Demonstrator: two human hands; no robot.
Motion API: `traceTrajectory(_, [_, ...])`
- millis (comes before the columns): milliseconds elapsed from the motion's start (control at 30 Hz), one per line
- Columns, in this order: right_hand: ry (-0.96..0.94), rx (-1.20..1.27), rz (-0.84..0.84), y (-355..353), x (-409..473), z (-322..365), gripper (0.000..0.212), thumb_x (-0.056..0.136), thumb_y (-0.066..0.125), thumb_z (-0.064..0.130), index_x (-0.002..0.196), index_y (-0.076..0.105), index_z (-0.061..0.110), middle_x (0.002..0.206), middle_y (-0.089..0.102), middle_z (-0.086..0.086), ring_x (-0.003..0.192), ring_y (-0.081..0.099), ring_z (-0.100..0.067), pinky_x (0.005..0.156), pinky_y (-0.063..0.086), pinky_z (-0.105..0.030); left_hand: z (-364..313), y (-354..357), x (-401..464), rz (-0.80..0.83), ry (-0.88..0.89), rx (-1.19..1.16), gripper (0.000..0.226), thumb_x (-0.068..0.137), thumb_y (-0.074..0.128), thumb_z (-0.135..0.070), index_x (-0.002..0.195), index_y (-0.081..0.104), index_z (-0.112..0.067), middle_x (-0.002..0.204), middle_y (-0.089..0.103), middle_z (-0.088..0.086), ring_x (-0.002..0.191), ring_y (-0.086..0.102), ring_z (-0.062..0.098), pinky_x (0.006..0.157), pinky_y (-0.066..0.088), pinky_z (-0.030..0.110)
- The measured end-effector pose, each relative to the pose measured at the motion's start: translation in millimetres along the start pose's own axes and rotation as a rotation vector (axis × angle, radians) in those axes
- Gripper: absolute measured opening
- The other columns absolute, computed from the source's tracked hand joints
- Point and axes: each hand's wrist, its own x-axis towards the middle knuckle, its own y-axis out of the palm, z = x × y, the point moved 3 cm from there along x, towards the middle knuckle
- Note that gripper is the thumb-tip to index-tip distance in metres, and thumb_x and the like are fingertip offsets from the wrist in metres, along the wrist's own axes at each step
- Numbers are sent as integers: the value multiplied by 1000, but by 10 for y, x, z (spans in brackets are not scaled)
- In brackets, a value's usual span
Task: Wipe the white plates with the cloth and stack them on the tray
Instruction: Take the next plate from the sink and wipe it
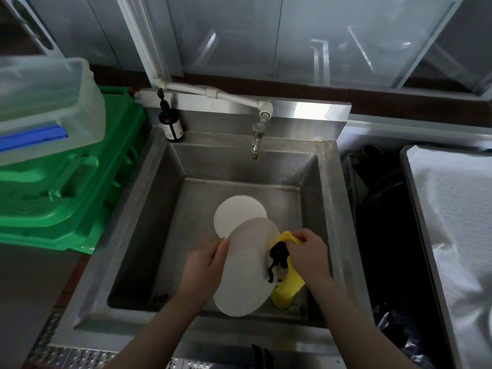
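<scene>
Steel sink: round white plate, yellow cloth against its edge.

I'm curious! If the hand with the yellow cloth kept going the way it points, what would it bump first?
Probably the held white plate: the right hand points left with the cloth, right at its edge. Depth is hard to judge.

The back half of the sink is bare steel, with open room under the tap. A white plate lies on the sink floor in the middle. The green crates on the left and the brown bottle at the back corner block the way.
</scene>
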Motion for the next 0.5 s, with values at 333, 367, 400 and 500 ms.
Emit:
traceTrajectory(333, [-35, 32, -1, 7, -57, 145, 6, 84, 61, 12, 81, 63, 17, 79, 62, 0, 74, 57, -15, 56, 41, -23, -66, 42, 48, 38, -20, -63, 42, 101, 49, -35, 69, 61, -11, 65, 60, 3, 60, 56, 18, 56, 42, 36])
traceTrajectory(367, [-40, 41, 0, 26, -59, 168, 6, 83, 62, 13, 82, 64, 18, 81, 62, 1, 75, 58, -15, 57, 41, -23, -76, 44, 54, 49, -21, -72, 46, 98, 46, -44, 70, 62, -11, 64, 60, 3, 60, 58, 20, 56, 44, 41])
traceTrajectory(400, [-44, 50, 1, 43, -63, 188, 6, 83, 62, 14, 85, 65, 19, 83, 63, 2, 77, 58, -14, 57, 40, -22, -77, 50, 57, 56, -19, -78, 50, 94, 43, -51, 71, 62, -12, 64, 60, 3, 61, 58, 20, 57, 47, 44])
traceTrajectory(500, [-66, 58, 1, 69, -83, 263, 13, 85, 62, 20, 96, 68, 22, 90, 64, 5, 81, 58, -8, 59, 38, -19, -85, 76, 55, 65, 23, -45, 49, 93, 41, -55, 72, 62, -16, 64, 59, -1, 62, 58, 14, 58, 48, 38])
